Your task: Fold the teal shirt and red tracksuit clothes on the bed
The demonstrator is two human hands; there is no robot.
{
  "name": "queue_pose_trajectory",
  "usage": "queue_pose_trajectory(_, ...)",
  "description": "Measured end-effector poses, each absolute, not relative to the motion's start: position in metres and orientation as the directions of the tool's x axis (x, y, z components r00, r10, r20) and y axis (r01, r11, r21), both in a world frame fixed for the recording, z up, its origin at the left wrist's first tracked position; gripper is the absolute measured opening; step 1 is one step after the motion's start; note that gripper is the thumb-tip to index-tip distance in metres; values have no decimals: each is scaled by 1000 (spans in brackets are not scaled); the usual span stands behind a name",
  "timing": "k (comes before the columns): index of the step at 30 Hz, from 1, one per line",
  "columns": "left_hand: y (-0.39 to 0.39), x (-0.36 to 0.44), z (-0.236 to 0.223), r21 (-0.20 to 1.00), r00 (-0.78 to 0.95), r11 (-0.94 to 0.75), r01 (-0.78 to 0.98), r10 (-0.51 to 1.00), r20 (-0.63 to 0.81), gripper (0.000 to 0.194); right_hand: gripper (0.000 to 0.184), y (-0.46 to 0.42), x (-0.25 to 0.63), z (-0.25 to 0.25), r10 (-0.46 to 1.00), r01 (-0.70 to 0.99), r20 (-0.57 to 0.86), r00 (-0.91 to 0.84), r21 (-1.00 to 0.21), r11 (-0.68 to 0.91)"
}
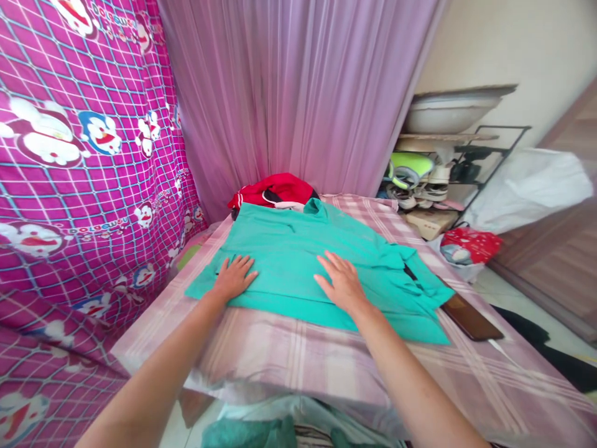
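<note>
From my remote post, I have a teal shirt (289, 274) spread wide across a counter (275, 348) covered in pink-and-white plaid, the left hand (236, 277) palm down on the shirt's left part, near its front edge, fingers spread. My right hand (342, 283) is over the shirt's middle, fingers loosely fanned — whether that palm presses the fabric or hovers just above it, I cannot tell. The two hands are well apart, and neither is closed on anything. The collar (317, 208) sits at the shirt's far edge; beyond it, a red garment (286, 186) lies bunched before a mauve curtain (298, 93). Right of the shirt, a brown phone (471, 317) lies just beside a sleeve (426, 280), a white cable (508, 356) at its near end. Farther right of the shirt are shoes (436, 190) — and to its left hangs a magenta cartoon-print cloth (125, 205).
</note>
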State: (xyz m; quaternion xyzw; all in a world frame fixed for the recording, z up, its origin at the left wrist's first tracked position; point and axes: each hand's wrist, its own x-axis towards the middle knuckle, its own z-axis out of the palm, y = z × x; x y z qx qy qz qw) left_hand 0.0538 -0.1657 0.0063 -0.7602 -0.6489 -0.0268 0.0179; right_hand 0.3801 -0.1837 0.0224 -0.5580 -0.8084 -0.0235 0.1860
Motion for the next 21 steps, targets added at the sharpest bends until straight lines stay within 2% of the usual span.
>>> queue_pose_trajectory(7,-161,47,2,14,164,-165,986,985,54,58,65,-178,356,5,942,929,-24,-335,-176,326)
queue_pose_trajectory(15,-155,43,-5,4,167,-168,986,984,59,59,65,-193,412,-3,952,942,-36,-303,-165,294)
queue_pose_trajectory(21,-155,48,9,-7,159,-159,987,987,-26,61,59,-210,475,-8,977,977,-49,-210,-59,207)
